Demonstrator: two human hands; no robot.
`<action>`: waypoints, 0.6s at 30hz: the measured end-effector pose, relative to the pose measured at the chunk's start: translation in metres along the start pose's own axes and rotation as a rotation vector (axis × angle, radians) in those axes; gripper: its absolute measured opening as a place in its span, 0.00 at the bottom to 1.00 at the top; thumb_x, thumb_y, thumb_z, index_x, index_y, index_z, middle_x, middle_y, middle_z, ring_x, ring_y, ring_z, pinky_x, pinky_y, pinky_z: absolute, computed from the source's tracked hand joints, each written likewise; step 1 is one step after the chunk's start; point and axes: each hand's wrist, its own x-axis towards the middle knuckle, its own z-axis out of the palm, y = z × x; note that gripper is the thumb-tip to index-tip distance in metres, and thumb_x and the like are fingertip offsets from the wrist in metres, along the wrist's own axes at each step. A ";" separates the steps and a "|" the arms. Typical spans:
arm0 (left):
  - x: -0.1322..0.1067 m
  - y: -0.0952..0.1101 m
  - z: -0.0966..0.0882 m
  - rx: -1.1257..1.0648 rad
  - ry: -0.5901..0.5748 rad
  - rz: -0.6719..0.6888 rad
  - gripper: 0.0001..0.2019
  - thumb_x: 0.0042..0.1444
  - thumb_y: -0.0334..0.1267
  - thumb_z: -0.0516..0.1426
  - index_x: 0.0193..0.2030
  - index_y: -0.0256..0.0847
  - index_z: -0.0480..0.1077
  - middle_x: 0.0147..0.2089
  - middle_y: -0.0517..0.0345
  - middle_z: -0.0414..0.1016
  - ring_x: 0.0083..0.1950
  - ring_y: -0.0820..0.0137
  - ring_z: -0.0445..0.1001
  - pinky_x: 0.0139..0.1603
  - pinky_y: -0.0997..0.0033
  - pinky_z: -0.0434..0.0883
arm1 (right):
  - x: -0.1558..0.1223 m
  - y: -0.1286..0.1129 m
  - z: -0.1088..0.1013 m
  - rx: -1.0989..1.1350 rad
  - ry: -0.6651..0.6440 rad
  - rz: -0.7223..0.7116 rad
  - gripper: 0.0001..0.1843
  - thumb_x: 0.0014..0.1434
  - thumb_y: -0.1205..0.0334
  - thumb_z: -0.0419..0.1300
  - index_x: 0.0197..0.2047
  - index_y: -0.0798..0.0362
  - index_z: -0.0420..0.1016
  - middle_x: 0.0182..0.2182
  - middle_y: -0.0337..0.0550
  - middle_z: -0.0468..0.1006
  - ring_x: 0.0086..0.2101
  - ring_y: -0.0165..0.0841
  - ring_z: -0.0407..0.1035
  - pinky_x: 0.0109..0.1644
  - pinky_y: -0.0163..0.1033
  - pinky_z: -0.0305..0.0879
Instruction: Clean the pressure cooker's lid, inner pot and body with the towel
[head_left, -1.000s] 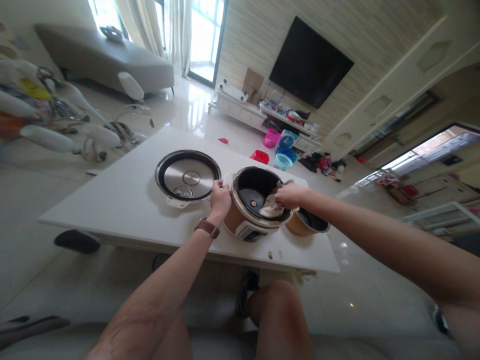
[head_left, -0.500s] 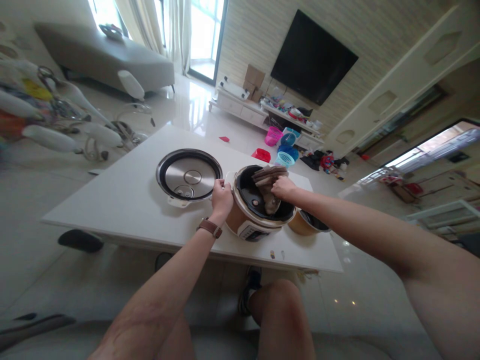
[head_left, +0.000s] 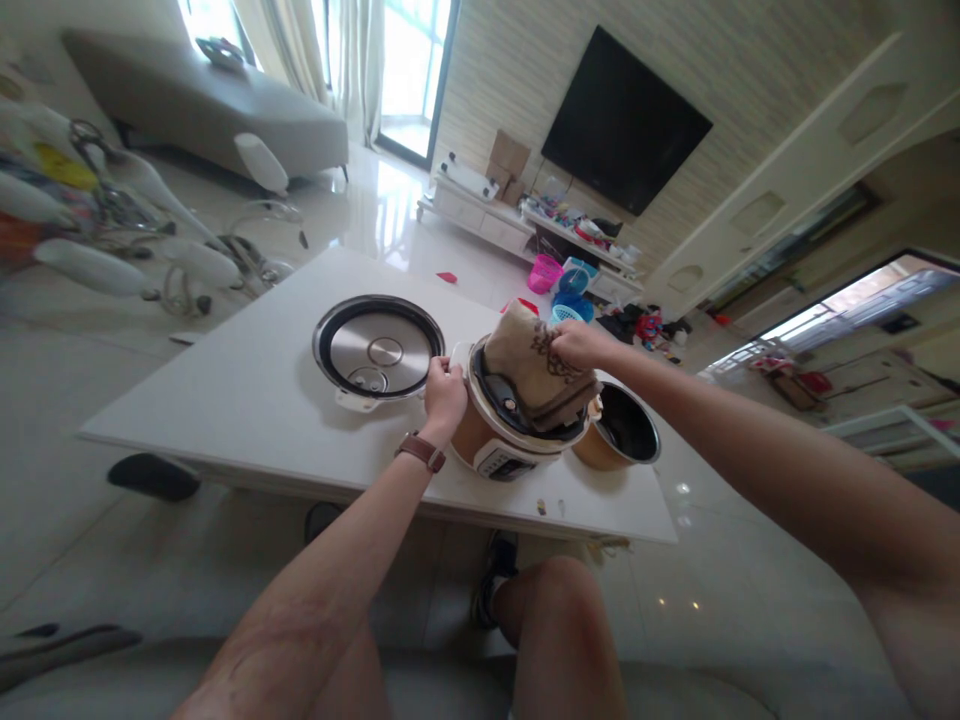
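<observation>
A tan rice cooker with a black inside stands on the white table. My left hand is closed on its left rim, beside the hinge of the opened lid, which lies flat to the left. My right hand grips a beige cloth with a dark pattern, held up over the cooker's opening and hanging down into it. The cooker's inner pot sits on the table just to the right of it.
My knee is under the table's near edge. Coloured baskets lie on the floor beyond the table, before a low TV stand and a wall TV. A grey sofa stands far left, clutter at the left edge.
My right hand has lifted the cloth out of the cooker's bottom and spread it above the opening. My left hand has stayed on the rim.
</observation>
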 end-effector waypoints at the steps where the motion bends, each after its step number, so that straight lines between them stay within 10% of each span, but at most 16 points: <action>1: -0.001 0.001 0.000 -0.014 0.004 -0.017 0.06 0.67 0.40 0.54 0.48 0.46 0.68 0.46 0.53 0.80 0.47 0.61 0.79 0.50 0.64 0.72 | -0.001 -0.001 0.000 -0.072 0.067 -0.021 0.13 0.61 0.71 0.59 0.42 0.59 0.85 0.46 0.62 0.86 0.53 0.54 0.78 0.57 0.48 0.73; 5: -0.004 0.005 -0.002 -0.038 0.013 -0.042 0.05 0.67 0.39 0.55 0.47 0.47 0.68 0.46 0.53 0.80 0.48 0.61 0.79 0.51 0.63 0.72 | -0.007 -0.004 0.043 -0.214 0.133 -0.077 0.18 0.62 0.69 0.58 0.53 0.56 0.83 0.51 0.61 0.85 0.54 0.54 0.78 0.59 0.50 0.72; 11: -0.006 0.009 -0.004 0.004 0.024 -0.045 0.04 0.66 0.39 0.54 0.46 0.46 0.68 0.47 0.52 0.79 0.49 0.59 0.78 0.53 0.61 0.71 | -0.012 -0.012 0.122 0.065 -0.306 -0.184 0.16 0.62 0.72 0.58 0.48 0.53 0.83 0.52 0.49 0.86 0.52 0.43 0.79 0.58 0.39 0.72; 18: -0.004 0.006 -0.002 0.018 0.025 -0.041 0.05 0.67 0.40 0.54 0.47 0.47 0.68 0.47 0.54 0.79 0.48 0.61 0.78 0.51 0.63 0.71 | -0.015 0.029 0.096 0.207 -0.660 -0.043 0.11 0.53 0.72 0.62 0.35 0.52 0.85 0.29 0.41 0.86 0.30 0.37 0.79 0.40 0.39 0.75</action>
